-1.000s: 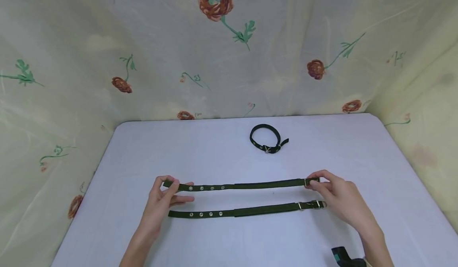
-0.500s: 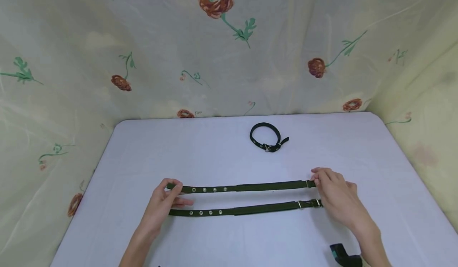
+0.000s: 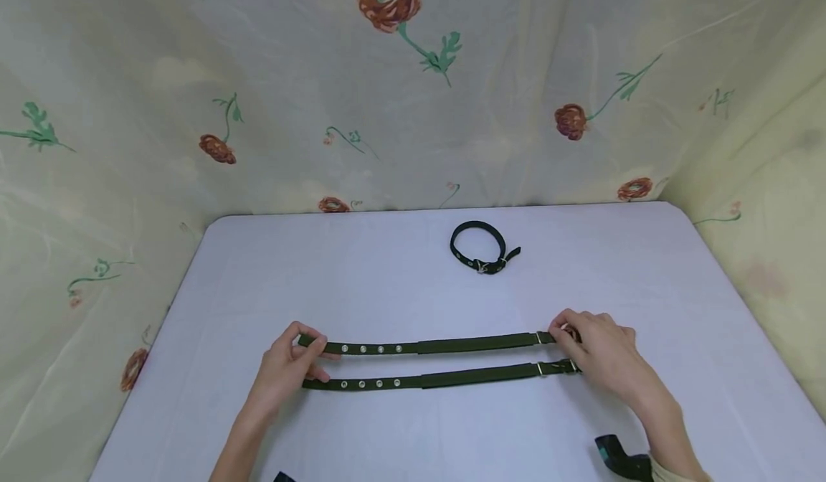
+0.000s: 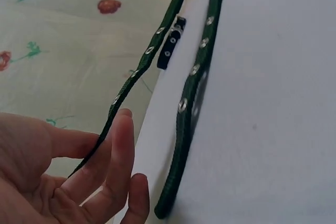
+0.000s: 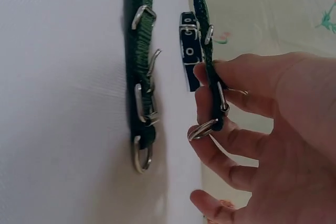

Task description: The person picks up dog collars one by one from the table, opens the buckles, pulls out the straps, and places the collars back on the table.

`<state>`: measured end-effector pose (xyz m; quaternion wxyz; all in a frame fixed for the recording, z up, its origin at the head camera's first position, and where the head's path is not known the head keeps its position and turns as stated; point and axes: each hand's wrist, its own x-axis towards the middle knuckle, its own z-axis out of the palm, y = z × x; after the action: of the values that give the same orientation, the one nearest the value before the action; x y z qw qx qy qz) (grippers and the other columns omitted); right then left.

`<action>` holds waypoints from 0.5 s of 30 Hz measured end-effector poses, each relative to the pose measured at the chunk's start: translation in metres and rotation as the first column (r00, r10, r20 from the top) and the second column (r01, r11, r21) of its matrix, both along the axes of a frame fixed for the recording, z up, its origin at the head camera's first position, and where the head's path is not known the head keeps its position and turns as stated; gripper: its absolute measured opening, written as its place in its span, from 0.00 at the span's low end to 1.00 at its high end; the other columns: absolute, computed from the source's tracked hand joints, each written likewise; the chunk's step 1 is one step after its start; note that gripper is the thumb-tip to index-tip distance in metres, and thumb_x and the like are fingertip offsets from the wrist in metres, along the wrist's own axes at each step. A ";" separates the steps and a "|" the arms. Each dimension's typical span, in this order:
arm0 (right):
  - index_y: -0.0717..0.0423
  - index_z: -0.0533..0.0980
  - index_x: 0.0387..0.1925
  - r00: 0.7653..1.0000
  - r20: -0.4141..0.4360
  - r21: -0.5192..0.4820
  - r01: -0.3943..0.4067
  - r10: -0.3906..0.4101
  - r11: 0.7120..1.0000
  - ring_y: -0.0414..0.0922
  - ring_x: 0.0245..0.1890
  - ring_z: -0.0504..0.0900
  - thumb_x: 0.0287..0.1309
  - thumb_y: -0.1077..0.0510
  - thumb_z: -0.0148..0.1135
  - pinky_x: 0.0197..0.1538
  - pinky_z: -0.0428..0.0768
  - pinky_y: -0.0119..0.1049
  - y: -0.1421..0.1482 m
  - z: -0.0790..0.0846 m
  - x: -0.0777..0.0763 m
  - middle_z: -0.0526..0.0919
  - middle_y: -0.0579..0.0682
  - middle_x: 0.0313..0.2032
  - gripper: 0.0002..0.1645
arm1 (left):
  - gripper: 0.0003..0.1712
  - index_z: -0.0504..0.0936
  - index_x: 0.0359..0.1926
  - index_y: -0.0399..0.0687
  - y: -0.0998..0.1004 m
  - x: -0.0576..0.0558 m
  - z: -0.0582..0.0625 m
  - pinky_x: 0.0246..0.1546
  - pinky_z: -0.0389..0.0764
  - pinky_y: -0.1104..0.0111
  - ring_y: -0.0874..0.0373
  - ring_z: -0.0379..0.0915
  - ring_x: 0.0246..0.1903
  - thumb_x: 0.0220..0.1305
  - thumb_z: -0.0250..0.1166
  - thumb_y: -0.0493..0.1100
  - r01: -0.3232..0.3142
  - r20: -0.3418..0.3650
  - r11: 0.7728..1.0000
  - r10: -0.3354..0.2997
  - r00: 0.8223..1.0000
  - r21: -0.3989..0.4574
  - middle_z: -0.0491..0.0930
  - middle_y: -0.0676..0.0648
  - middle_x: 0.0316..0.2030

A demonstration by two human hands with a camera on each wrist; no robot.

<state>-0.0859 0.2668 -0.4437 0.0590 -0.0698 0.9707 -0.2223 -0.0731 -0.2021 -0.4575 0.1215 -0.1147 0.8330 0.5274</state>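
A dark green webbing collar (image 3: 474, 343) with metal eyelets is stretched straight between my two hands. My left hand (image 3: 282, 366) pinches its eyelet end between thumb and fingers. At the buckle end, my right hand (image 3: 606, 356) holds it by thumb and fingertips; the ring (image 5: 202, 129) shows beside the fingers in the right wrist view. Just nearer to me, a matching collar (image 3: 474, 378) lies straight on the table, almost parallel. Its eyelets face left and its buckle (image 5: 140, 103) is on the right, partly covered by my right hand in the head view.
Farther back on the white table (image 3: 335, 274) lies a third collar (image 3: 492, 268), fastened into a loop. Flower-printed cloth (image 3: 497, 109) hangs behind and along the sides. A black device (image 3: 622, 460) is at my right wrist.
The held collar has come down toward me, closer to the lying one. My right hand shifted inward a little, and my left hand moved slightly nearer. The other collars stay put.
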 end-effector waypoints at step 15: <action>0.44 0.86 0.44 1.000 0.026 -0.010 -0.013 0.013 1.000 0.48 0.42 0.78 0.76 0.50 0.65 0.45 0.70 0.57 -0.001 -0.019 -0.005 0.86 0.43 0.36 0.06 | 0.09 0.81 0.50 0.44 -0.001 0.001 -0.009 0.21 0.68 0.73 0.61 0.79 0.20 0.78 0.66 0.44 0.043 -0.088 0.958 -0.071 0.994 -0.283 0.94 0.48 0.34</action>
<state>-0.0907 0.2662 -0.4632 0.0729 -0.0735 0.9682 -0.2276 -0.0718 -0.2033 -0.4669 0.0786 -0.0810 0.9073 0.4051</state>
